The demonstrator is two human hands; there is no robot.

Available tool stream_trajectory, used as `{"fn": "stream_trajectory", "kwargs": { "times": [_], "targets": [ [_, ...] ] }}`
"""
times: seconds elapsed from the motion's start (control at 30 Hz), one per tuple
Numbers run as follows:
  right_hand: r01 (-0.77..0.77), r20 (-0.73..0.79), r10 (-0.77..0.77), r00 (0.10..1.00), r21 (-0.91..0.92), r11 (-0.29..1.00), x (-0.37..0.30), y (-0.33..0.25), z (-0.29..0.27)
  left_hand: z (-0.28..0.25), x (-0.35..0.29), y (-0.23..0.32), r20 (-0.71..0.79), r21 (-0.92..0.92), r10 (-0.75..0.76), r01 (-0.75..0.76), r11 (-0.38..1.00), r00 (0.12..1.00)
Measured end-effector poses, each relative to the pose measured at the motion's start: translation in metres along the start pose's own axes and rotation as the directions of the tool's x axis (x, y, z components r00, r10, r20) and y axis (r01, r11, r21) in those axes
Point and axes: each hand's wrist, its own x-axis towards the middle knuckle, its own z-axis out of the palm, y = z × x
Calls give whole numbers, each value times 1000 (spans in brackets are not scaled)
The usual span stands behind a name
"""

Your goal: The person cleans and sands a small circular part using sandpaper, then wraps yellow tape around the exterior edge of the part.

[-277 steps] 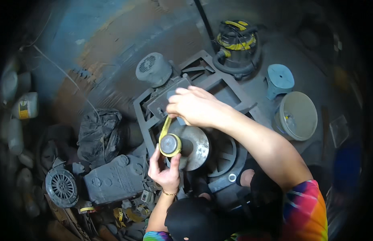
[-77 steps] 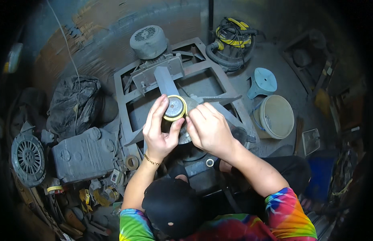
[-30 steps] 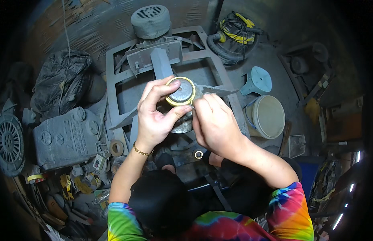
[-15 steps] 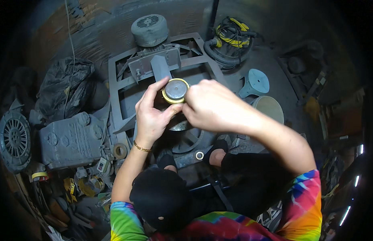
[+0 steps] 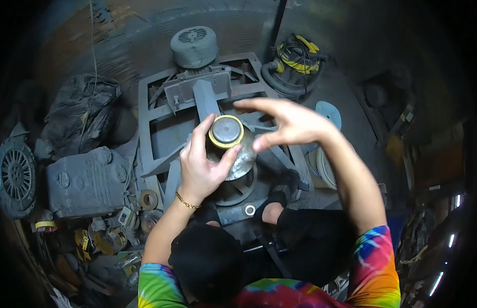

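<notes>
My left hand [image 5: 202,161] grips a round metal piece [image 5: 227,130] by its edge, its flat grey face turned up and ringed by a yellow band. Thumb and fingers press on opposite sides of that band. My right hand [image 5: 292,123] is just to the right, thumb and fingers spread apart, with nothing in it. Below the banded piece shows a shiny, rounded metal surface [image 5: 242,163]; I cannot tell whether the two are joined. Behind them stands a grey steel frame [image 5: 146,115] carrying a motor [image 5: 194,47].
A vacuum cleaner [image 5: 300,56] with a coiled hose stands at the back right. Nearer are a pale blue stool [image 5: 329,114] and a white bucket [image 5: 326,169]. At left lie a dusty engine cover [image 5: 87,180], a wheel cover [image 5: 17,177] and a tape roll [image 5: 148,199].
My right hand has left the banded piece's edge and opened, moving right. The left hand still holds the piece, now slightly lower in view, and more of the shiny surface shows.
</notes>
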Motion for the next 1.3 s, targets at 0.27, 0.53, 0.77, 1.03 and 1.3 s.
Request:
{"fn": "stream_trajectory", "kwargs": {
  "times": [0.27, 0.53, 0.77, 1.03, 1.3],
  "targets": [
    [-31, 75, -17, 997, 595, 803, 28, 26, 34, 4, -8, -6, -38, -65, -86, 84, 994, 996],
    [210, -141, -172, 975, 327, 921, 16, 40, 62, -14, -19, -34, 103, -343, -138, 165, 925, 985],
    [249, -165, -236, 958, 63, 966, 14, 28, 55, -7, -7, -57, 120, -623, -109, 161, 765, 987],
    [193, -155, -198, 968, -43, 980, 12, 19, 49, -35, 29, -44, 356, -324, -84, 207, 923, 931],
    [190, -104, -191, 976, -16, 982, 19, 14, 39, -23, 8, -23, 158, -217, -145, 177, 960, 977]
  ]
}}
